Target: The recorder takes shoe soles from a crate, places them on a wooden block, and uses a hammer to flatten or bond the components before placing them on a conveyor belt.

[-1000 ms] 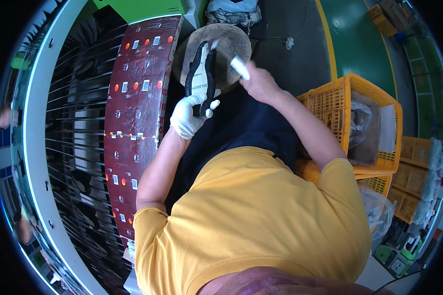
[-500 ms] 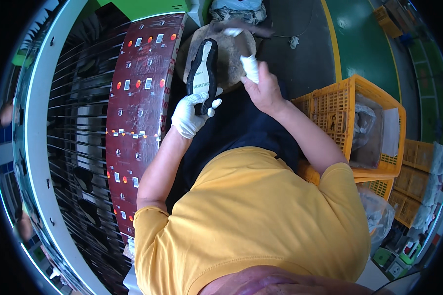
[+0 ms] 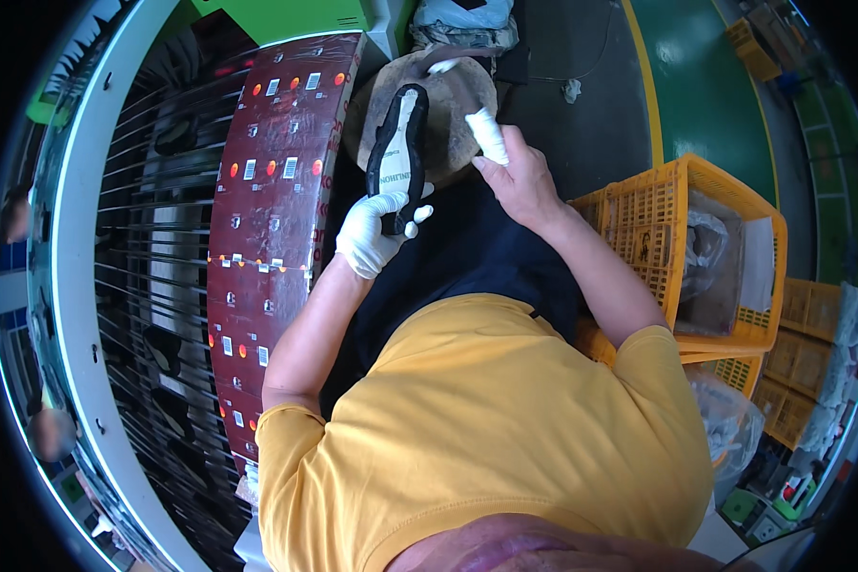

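shoe [image 3: 398,157], pale underside up and black around its edge, lies to the left of the right hand [image 3: 526,181], its long axis running up the view with the far end leaning slightly right. the left hand [image 3: 370,236] is nearer: its gloved fingers are clamped on the shoe's near end. the far end shows over the round block [image 3: 448,143], though i cannot tell whether the two touch. the right hand's bare fingers are closed around the white-wrapped grip of a hammer-like tool [image 3: 487,136], whose dark head appears above the block, just past the shoe's far end. compared with a second ago, the tool's grip is less blurred and farther right of the shoe, while the left hand keeps the same hold.
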The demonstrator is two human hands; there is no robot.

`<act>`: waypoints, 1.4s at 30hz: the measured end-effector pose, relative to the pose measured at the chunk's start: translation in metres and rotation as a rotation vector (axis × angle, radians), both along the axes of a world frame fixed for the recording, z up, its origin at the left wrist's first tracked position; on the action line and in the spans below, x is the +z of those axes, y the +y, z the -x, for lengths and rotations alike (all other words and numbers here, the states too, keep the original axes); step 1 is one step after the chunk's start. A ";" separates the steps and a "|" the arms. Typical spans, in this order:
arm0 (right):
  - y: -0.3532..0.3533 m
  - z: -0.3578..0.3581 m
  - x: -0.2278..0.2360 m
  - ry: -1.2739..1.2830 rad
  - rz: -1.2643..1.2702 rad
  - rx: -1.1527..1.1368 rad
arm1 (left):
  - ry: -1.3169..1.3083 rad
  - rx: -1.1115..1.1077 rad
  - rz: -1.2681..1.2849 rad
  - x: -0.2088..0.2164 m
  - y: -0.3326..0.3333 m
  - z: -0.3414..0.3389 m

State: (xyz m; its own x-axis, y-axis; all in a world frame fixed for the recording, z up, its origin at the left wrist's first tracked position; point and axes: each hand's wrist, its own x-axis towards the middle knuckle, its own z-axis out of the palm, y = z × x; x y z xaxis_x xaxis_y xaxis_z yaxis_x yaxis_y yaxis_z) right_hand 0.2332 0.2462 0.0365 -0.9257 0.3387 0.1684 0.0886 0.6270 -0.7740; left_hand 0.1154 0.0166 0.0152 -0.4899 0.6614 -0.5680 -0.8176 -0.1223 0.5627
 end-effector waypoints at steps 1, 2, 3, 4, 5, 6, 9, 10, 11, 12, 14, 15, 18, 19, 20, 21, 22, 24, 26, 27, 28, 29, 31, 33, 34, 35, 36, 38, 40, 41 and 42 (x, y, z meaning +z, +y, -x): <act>-0.003 0.000 0.002 0.076 0.090 -0.068 | -0.001 0.000 -0.001 -0.001 0.000 0.000; 0.000 -0.001 -0.006 0.079 0.089 -0.071 | -0.004 -0.003 -0.014 -0.001 0.000 0.001; 0.005 -0.001 -0.021 -0.070 -0.044 -0.042 | -0.009 -0.005 -0.028 0.000 0.000 0.000; 0.010 0.000 -0.036 -0.219 -0.176 -0.013 | -0.009 -0.007 -0.028 0.001 0.000 -0.001; 0.011 0.007 -0.033 -0.197 -0.140 -0.012 | -0.005 0.012 -0.035 0.004 0.000 0.000; 0.015 0.011 -0.028 -0.195 -0.142 -0.008 | -0.002 0.032 -0.042 0.005 -0.001 0.001; 0.021 0.020 -0.011 0.083 0.015 -0.118 | -0.051 0.024 -0.031 -0.002 -0.005 0.004; 0.020 0.026 -0.019 0.084 0.015 -0.117 | -0.044 0.019 -0.020 -0.002 -0.006 0.004; 0.019 0.030 -0.034 0.093 -0.034 -0.152 | -0.047 0.017 -0.018 0.000 -0.006 0.002; 0.020 0.037 -0.039 0.104 -0.083 -0.183 | -0.017 0.009 -0.012 0.003 -0.005 0.002; 0.031 0.045 -0.034 -0.185 -0.233 -0.097 | 0.015 0.012 -0.007 0.002 -0.006 0.003; 0.032 0.047 -0.021 -0.162 -0.164 -0.079 | 0.010 0.012 -0.004 0.000 -0.008 0.004; 0.031 0.049 -0.012 -0.052 -0.052 -0.063 | 0.014 0.003 0.006 0.001 -0.009 0.005; 0.027 0.051 -0.030 0.026 -0.061 -0.116 | 0.026 -0.004 0.011 0.002 -0.008 0.005; 0.023 0.054 -0.036 0.103 -0.072 -0.165 | 0.024 -0.002 0.011 0.003 -0.008 0.006; 0.027 0.058 -0.038 -0.133 -0.188 -0.093 | 0.014 -0.007 0.004 0.005 -0.007 0.007; 0.032 0.055 -0.040 -0.134 -0.189 -0.091 | 0.003 -0.012 -0.004 0.006 -0.007 0.007; 0.026 0.059 -0.006 -0.086 -0.169 0.003 | 0.006 -0.005 0.016 0.007 -0.011 0.009; 0.023 0.062 -0.004 -0.005 -0.157 0.005 | 0.006 -0.020 0.034 0.008 -0.011 0.010; 0.020 0.064 -0.014 0.015 -0.134 -0.027 | 0.011 -0.023 0.028 0.006 -0.010 0.010; 0.020 0.065 -0.022 0.036 -0.111 -0.059 | 0.016 -0.027 0.021 0.005 -0.010 0.011; 0.019 0.071 -0.021 -0.169 -0.273 -0.035 | 0.015 -0.021 0.020 0.005 -0.010 0.012; 0.021 0.067 -0.018 -0.158 -0.253 -0.006 | 0.011 -0.011 0.018 0.005 -0.012 0.013; 0.015 0.061 0.001 -0.066 -0.188 0.007 | 0.027 -0.012 0.032 0.006 -0.014 0.012; 0.014 0.063 -0.004 -0.067 -0.190 0.018 | 0.043 -0.024 0.047 0.007 -0.015 0.011; 0.011 0.061 -0.013 -0.014 -0.144 -0.015 | 0.038 -0.023 0.046 0.006 -0.015 0.011; 0.011 0.061 -0.019 0.038 -0.098 -0.048 | 0.021 -0.028 0.027 0.005 -0.014 0.012; 0.019 0.063 -0.019 -0.181 -0.276 -0.006 | 0.001 -0.028 0.005 0.002 -0.016 0.011; 0.020 0.067 0.002 -0.147 -0.208 0.066 | -0.021 -0.030 -0.008 0.000 -0.022 0.016; 0.018 0.064 0.010 -0.059 -0.172 0.047 | -0.022 -0.028 -0.011 0.001 -0.021 0.015; 0.016 0.064 0.005 -0.060 -0.175 0.048 | -0.004 -0.030 0.006 0.004 -0.019 0.014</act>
State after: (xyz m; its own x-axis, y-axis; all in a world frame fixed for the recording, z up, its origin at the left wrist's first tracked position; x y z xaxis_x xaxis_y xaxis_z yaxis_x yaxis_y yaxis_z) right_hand 0.1690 0.2622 0.0416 -0.9504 0.2640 0.1647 0.0979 0.7562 -0.6470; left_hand 0.1015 -0.0024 0.0191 -0.4676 0.6723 -0.5739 -0.8229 -0.0942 0.5603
